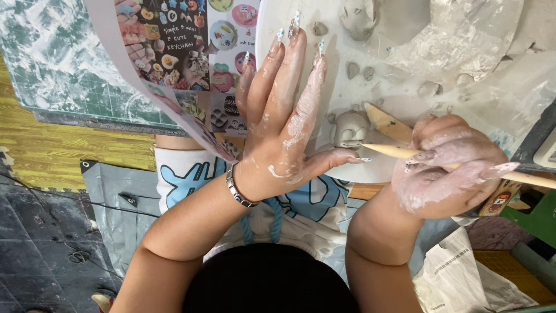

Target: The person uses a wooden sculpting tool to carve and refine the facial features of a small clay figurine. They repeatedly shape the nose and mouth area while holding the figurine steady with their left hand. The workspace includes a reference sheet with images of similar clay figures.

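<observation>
My left hand (282, 124), smeared with pale clay and wearing a metal bracelet, lies flat with its fingers stretched out. It spans the edge of a round white work board (399, 98) and a printed picture sheet (179, 52). Its thumb reaches toward a small grey clay figure (349, 128) on the board. My right hand (449, 171), coated in clay, grips a thin wooden stick tool (388, 150). The stick's pointed tip sits just below the figure. A flat wooden modelling tool (387, 123) lies beside the figure.
Small clay bits (359, 71) and a bigger clay lump (359, 17) sit on the board, with crumpled clear plastic (463, 35) at the far right. A clay-stained green cutting mat (58, 58) lies at left, a grey tarp (110, 191) and newspaper (463, 278) below.
</observation>
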